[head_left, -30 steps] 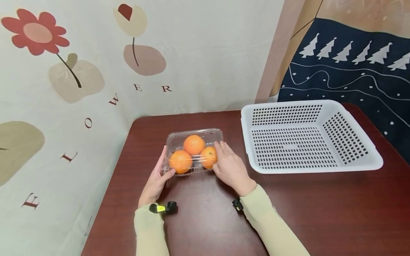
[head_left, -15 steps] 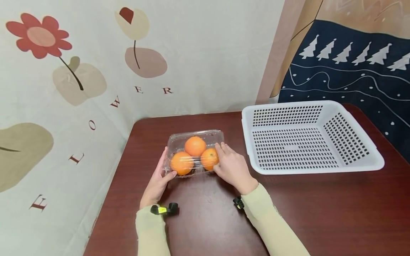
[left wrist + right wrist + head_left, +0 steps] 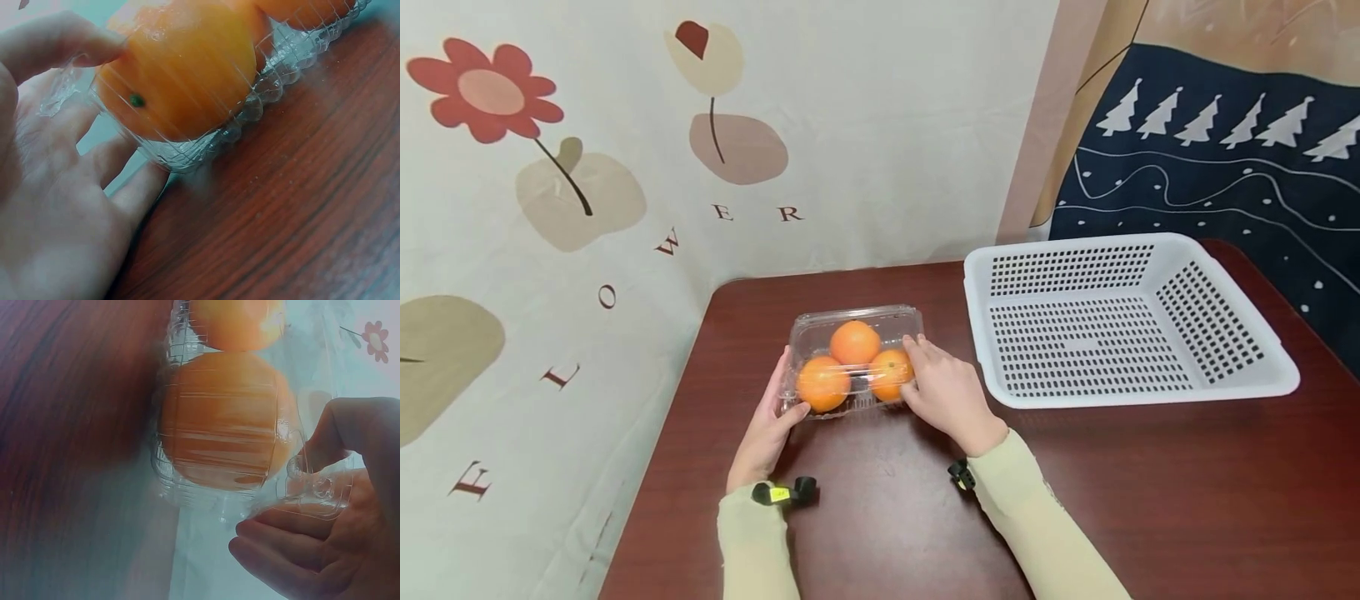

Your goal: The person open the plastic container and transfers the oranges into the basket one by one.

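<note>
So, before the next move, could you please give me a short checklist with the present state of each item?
1. Left hand grips the left end of the rectangular clear plastic box: ok, its thumb at the near corner.
2. Right hand holds the box's right end: ok.
3. Three round orange fruits are inside the box: ok.
4. The box is unfastened: cannot tell; its seam does not show distinctly through the clear plastic.
5. White perforated plastic basket stands apart from the box, open side up: ok, to its right.
</note>
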Demonstrator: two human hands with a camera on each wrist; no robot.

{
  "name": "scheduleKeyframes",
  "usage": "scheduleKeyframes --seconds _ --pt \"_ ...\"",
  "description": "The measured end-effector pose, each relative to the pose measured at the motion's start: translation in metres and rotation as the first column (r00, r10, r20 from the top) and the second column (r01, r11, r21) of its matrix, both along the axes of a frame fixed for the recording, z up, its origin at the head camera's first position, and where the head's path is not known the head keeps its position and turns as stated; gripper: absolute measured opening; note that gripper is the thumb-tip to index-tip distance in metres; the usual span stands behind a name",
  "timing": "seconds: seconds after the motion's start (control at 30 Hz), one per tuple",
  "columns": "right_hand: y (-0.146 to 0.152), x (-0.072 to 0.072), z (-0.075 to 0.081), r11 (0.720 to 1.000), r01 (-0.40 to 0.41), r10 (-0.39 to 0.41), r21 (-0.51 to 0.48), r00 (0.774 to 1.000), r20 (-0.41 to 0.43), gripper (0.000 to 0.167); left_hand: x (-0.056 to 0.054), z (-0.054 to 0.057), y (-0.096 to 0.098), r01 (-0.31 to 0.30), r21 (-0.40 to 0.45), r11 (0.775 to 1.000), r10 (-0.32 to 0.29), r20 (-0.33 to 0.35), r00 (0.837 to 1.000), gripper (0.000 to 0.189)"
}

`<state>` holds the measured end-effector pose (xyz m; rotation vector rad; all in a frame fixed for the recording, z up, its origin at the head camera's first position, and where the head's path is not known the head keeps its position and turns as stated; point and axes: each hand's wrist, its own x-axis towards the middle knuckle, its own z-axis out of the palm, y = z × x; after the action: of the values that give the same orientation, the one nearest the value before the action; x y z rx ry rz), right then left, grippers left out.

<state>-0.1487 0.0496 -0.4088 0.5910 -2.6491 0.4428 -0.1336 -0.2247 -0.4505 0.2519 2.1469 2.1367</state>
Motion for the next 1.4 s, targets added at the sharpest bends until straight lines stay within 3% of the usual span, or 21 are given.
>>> scheduleKeyframes --seconds 0.23,0.5,0.77,1.0,1.2,1.3,1.4 --pt "-0.001 0.0 -0.002 1.0 0.013 -0.013 -0.013 1.0 0.016 0.058 0.001 0.006 0.002 0.0 0.017 1.0 -0.001 0.022 1.0 0.077" --pt "0.001 -0.001 -0.009 0.997 0.023 -0.02 -0.08 0.999 0.034 0.065 0.001 0.002 0.003 -0.027 0.037 0.999 0.027 -0.006 1.0 0.074" --pt "-0.001 -0.003 -0.02 0.987 0.025 -0.011 -0.162 0.996 0.089 0.067 0.005 0.011 0.007 -0.087 -0.03 0.996 0.088 0.011 0.996 0.07" --pt "-0.002 -0.004 -0.022 0.962 0.019 0.007 -0.272 0.996 0.092 0.069 0.009 0.015 0.007 -0.112 -0.075 0.991 0.115 0.04 0.993 0.067" --pt "-0.005 -0.003 -0.023 0.942 0.022 0.016 -0.334 0.994 0.111 0.068 0.003 -0.001 0.0 -0.127 -0.064 0.99 0.13 0.041 0.991 0.066" --pt "-0.005 -0.004 -0.024 0.919 0.054 0.014 -0.39 0.985 0.171 0.069 0.0 -0.006 -0.003 -0.13 -0.075 0.989 0.133 0.032 0.991 0.067" --pt "-0.005 -0.006 -0.026 0.873 0.102 0.021 -0.476 0.969 0.246 0.067 -0.001 -0.005 -0.003 -0.133 -0.089 0.987 0.136 0.022 0.991 0.066"
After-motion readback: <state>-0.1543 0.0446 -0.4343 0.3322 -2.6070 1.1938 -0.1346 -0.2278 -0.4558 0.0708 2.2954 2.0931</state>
